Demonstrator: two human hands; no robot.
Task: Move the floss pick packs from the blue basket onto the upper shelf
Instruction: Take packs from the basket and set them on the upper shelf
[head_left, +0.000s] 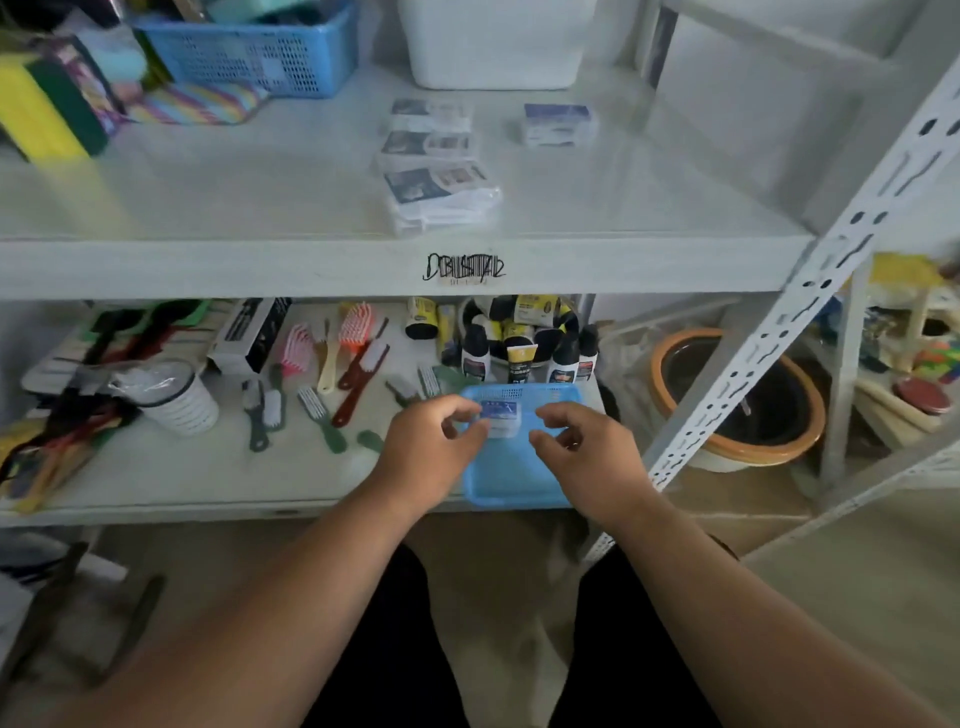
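A shallow blue basket (511, 486) sits at the front right of the lower shelf. One small floss pick pack (500, 415) with a blue label lies in its far half. My left hand (434, 447) hovers at the pack's left side with fingers curled around its edge. My right hand (582, 447) hangs over the basket just right of the pack, fingers apart and empty. On the upper shelf (208, 208), three floss pick packs (439, 150) lie in a row near the middle. Another small pack (558, 123) lies further right.
A white bin (496, 41) and a second blue basket (254, 47) stand at the back of the upper shelf, sponges (44, 111) at its left. Brushes (332, 374), a cup (174, 395) and several tubes (524, 338) crowd the lower shelf. A slanted perforated metal post (810, 280) rises at the right.
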